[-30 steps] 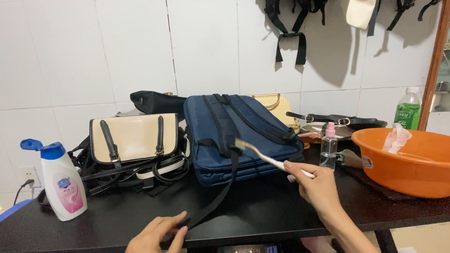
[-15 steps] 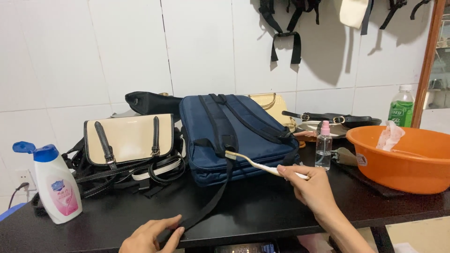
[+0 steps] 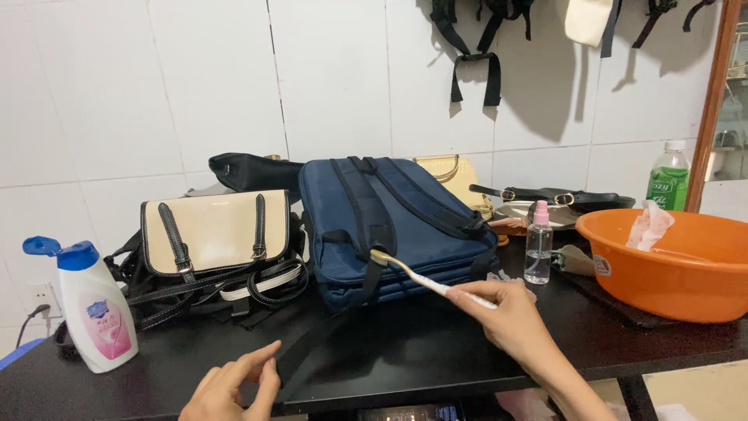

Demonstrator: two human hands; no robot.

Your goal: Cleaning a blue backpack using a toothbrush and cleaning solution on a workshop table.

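A navy blue backpack (image 3: pixel 389 222) lies flat on the black table (image 3: pixel 436 351), its straps facing up. My right hand (image 3: pixel 506 316) grips a white toothbrush (image 3: pixel 421 277), and the bristle end rests on a black strap (image 3: pixel 343 320) where it leaves the backpack's front edge. My left hand (image 3: pixel 230 386) pinches the loose end of that strap near the table's front edge and holds it taut and slightly raised.
A cream satchel with black straps (image 3: pixel 214 234) lies left of the backpack. A white lotion bottle with a blue cap (image 3: pixel 93 308) stands far left. A small spray bottle (image 3: pixel 538 245), an orange basin (image 3: pixel 674 261) holding a tissue and a green bottle (image 3: pixel 666 179) are on the right. Other bags lie behind.
My left hand has lifted the strap end off the table and drawn it left. The toothbrush has moved down and left onto the strap.
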